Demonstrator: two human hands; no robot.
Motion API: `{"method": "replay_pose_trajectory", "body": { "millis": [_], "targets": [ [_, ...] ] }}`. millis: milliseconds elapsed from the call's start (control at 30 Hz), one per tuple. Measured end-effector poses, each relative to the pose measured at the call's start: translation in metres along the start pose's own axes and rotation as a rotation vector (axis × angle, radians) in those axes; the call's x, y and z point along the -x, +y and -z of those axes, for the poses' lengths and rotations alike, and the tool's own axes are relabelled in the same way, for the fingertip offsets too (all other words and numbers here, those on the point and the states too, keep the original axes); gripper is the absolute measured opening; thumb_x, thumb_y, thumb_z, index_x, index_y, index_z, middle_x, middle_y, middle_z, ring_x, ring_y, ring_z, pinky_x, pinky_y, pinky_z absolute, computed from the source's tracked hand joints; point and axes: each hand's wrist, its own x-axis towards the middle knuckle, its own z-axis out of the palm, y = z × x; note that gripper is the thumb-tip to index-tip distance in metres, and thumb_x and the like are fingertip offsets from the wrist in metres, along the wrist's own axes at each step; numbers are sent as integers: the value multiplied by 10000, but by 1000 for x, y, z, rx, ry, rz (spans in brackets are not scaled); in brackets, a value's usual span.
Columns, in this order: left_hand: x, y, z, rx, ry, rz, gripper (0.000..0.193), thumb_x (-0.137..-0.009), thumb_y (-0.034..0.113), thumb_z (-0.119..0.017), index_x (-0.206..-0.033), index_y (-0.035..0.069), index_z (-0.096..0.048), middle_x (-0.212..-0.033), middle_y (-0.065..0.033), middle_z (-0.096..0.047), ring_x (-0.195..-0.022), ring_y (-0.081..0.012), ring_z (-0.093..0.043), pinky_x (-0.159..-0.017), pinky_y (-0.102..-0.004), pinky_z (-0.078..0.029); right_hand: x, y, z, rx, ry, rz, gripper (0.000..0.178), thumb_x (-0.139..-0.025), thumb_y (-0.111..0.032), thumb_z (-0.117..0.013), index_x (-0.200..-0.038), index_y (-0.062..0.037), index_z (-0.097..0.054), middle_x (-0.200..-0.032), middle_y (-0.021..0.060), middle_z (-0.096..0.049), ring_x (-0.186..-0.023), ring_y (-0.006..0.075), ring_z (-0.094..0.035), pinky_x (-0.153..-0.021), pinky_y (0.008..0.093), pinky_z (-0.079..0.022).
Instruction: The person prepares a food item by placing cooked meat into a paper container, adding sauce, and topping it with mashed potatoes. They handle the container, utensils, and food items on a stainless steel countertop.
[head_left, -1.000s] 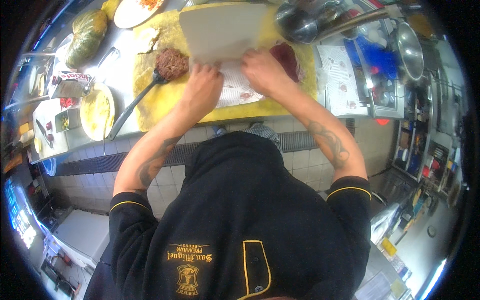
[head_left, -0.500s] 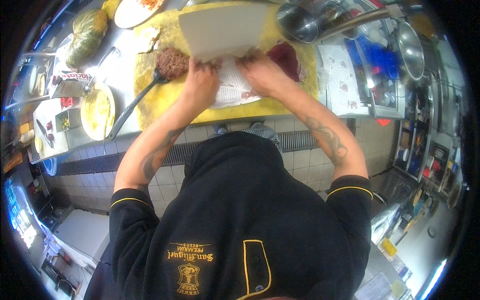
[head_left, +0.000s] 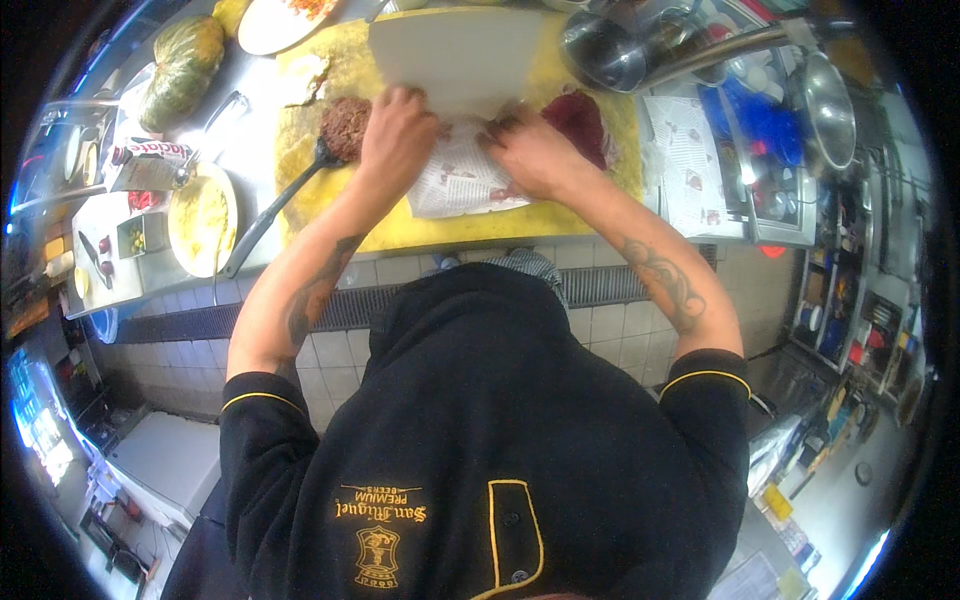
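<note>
A sheet of printed food wrapping paper (head_left: 465, 185) lies on the yellow cutting board (head_left: 390, 232). Its far part shows a plain pale side that rises beyond my hands. At the paper's left edge, my left hand (head_left: 400, 130) is closed with the fingers curled over. My right hand (head_left: 530, 150) is bent round the paper's right side, fingertips turned in. Whatever lies under the fold between them is hidden. Left of my left hand sits a mound of brown minced meat (head_left: 342, 128), with a black-handled spatula (head_left: 270, 212) against it. Dark red meat (head_left: 577, 122) rests beyond my right hand.
On the left stand a yellow-filled plate (head_left: 202, 220), a green squash (head_left: 182, 72) and a small metal container (head_left: 140, 236). Pans (head_left: 603, 48) crowd the back right. More printed paper (head_left: 688, 165) and a steel bowl (head_left: 828, 110) are at the right.
My left hand has lifted and rolled over slightly at the paper's edge. My right fingers have curled further in. The paper's near part shows more widely between my hands.
</note>
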Motion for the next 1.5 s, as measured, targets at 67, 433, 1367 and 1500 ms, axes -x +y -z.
{"method": "replay_pose_trajectory", "body": {
  "millis": [67, 433, 1367, 1500],
  "targets": [
    [-6, -1, -1, -14, 10, -89, 93, -821, 151, -637, -843, 100, -712, -1035, -74, -635, -1098, -236, -558, -962, -404, -443, -2, 0, 3, -12, 24, -6, 771, -709, -468, -855, -1282, 2, -643, -1243, 184, -687, -1251, 356, -584, -1153, 482, -395],
    [-17, -13, 0, -12, 50, -94, 175, -888, 103, -626, -1059, 69, -612, -959, -104, -678, -1018, -283, -637, -896, -426, -480, -2, -3, 3, -15, -124, -43, 773, -770, -507, -809, -1321, 7, -634, -1192, 174, -710, -1204, 356, -615, -1176, 487, -363],
    [-9, -27, -21, 121, 137, 123, 197, -931, 83, -600, -1126, 73, -572, -954, -99, -663, -881, -306, -692, -748, -437, -530, -6, -34, 36, 200, -312, -246, 688, -805, -591, -719, -1143, 8, -745, -1085, 135, -719, -1186, 327, -548, -1115, 527, -327],
    [-5, -32, -27, 108, 272, 61, 165, -948, 118, -616, -1105, 78, -582, -930, -90, -659, -838, -280, -698, -706, -419, -530, -6, -45, 34, 282, -260, -295, 638, -847, -556, -699, -1141, 9, -741, -1127, 148, -712, -1193, 339, -546, -1108, 541, -335]
  ]
}}
